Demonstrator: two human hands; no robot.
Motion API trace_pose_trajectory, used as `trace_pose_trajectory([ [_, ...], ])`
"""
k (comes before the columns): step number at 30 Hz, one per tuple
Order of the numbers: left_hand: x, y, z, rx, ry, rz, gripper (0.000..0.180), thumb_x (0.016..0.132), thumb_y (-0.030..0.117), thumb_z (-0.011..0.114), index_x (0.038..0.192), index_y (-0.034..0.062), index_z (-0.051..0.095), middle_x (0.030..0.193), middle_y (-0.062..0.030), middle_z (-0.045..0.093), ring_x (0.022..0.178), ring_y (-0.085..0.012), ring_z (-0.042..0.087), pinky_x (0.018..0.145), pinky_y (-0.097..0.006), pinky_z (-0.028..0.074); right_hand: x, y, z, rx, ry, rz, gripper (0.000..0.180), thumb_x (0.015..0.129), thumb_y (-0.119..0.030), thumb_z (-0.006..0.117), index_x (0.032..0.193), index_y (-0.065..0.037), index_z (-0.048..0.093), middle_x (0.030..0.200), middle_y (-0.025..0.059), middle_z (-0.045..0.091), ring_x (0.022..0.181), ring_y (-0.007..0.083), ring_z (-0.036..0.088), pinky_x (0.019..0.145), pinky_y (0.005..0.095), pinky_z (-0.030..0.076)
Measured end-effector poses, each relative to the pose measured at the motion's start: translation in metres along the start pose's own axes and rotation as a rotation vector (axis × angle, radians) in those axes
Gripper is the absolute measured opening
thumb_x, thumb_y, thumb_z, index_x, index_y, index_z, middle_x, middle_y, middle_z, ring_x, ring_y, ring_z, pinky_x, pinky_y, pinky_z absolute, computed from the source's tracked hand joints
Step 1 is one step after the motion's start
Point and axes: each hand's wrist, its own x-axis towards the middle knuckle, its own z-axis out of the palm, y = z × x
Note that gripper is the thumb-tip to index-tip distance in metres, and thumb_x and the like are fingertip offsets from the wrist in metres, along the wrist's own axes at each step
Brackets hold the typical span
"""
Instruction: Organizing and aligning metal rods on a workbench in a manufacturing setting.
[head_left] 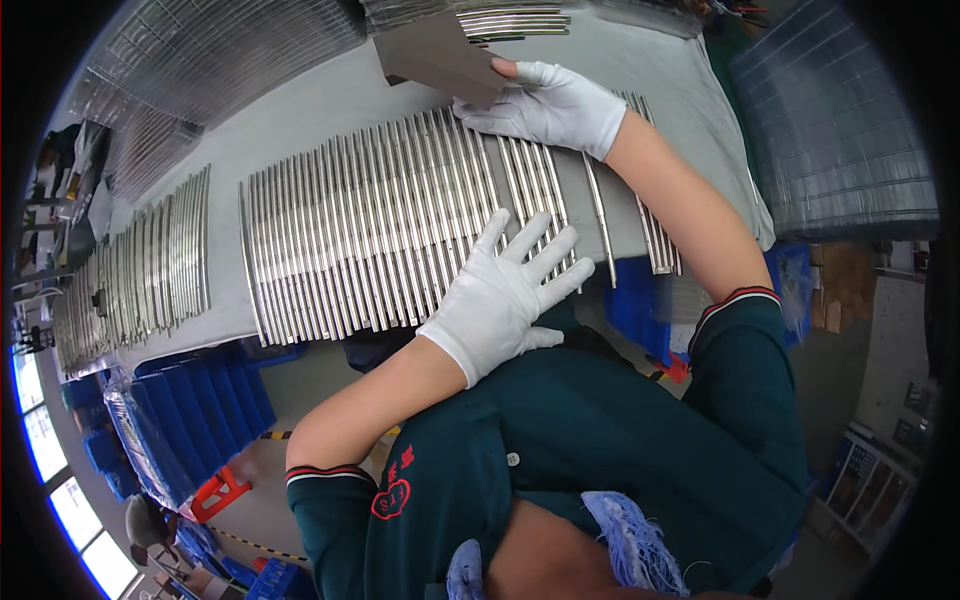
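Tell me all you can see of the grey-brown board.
The board is plain, matte and angular, with straight edges; it looks like stiff card, though its material is uncertain. It appears tilted, near the far ends of the metal rods. The right grip, in a white glove, holds its right end. Whether it touches the rods is unclear.

The rods [365,230] look glossy, smooth metal, the table cover [667,70] matt cloth, the flat plate [432,58] matt.
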Motion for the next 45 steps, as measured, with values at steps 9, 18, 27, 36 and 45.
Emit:
trace_pose_trajectory([
  [9,0.036,0.009,0.009,-0.020,-0.019,0.145,0.075,0.083,0.052,0.068,0.147,0.0213,0.044,0.153,-0.0077,0.041,0.144,-0.0312,0.034,0.118,-0.057,0.022,-0.044,-0.029,-0.028,-0.169,0.043,-0.078,0.057,0.100,-0.024,0.058,0.143,0.008,0.037,0.134,0.0277,0.051,0.127,0.0364,0.054,0.113,0.0443,0.044],
  [18,0.001,-0.001,-0.002,0.018,-0.034,0.066,0.073,0.084,0.050,0.067,0.147,0.0208,0.044,0.151,-0.0082,0.044,0.143,-0.0320,0.037,0.117,-0.058,0.023,-0.013,-0.009,-0.017,-0.101,-0.075,-0.050,0.056,0.101,-0.021,0.057,0.142,0.010,0.036,0.136,0.0277,0.049,0.129,0.0373,0.052,0.112,0.0466,0.045],
  [27,0.001,0.000,0.005,-0.041,0.029,0.070,0.072,0.085,0.043,0.068,0.147,0.0161,0.043,0.149,-0.0122,0.044,0.139,-0.0350,0.039,0.117,-0.052,0.026,-0.014,-0.007,-0.012,-0.156,-0.028,-0.044,0.057,0.100,-0.020,0.058,0.143,0.009,0.034,0.137,0.0278,0.047,0.129,0.0371,0.052,0.112,0.0469,0.045],
  [36,0.024,0.011,-0.008,-0.247,0.257,0.171,0.071,0.085,0.037,0.070,0.145,0.0095,0.043,0.144,-0.0149,0.047,0.136,-0.0350,0.043,0.110,-0.054,0.035,-0.071,-0.049,-0.027,-0.133,0.020,-0.118,0.055,0.099,-0.020,0.061,0.140,0.009,0.039,0.132,0.0253,0.052,0.125,0.0359,0.055,0.112,0.0453,0.046],
  [45,-0.047,-0.007,-0.020,0.001,0.120,-0.180,0.074,0.084,0.048,0.068,0.145,0.0112,0.045,0.145,-0.0176,0.048,0.137,-0.0345,0.043,0.114,-0.056,0.027,0.019,0.007,0.017,-0.064,-0.162,0.035,0.054,0.099,-0.021,0.061,0.139,0.009,0.040,0.132,0.0271,0.053,0.123,0.0382,0.057,0.109,0.0501,0.048],
])
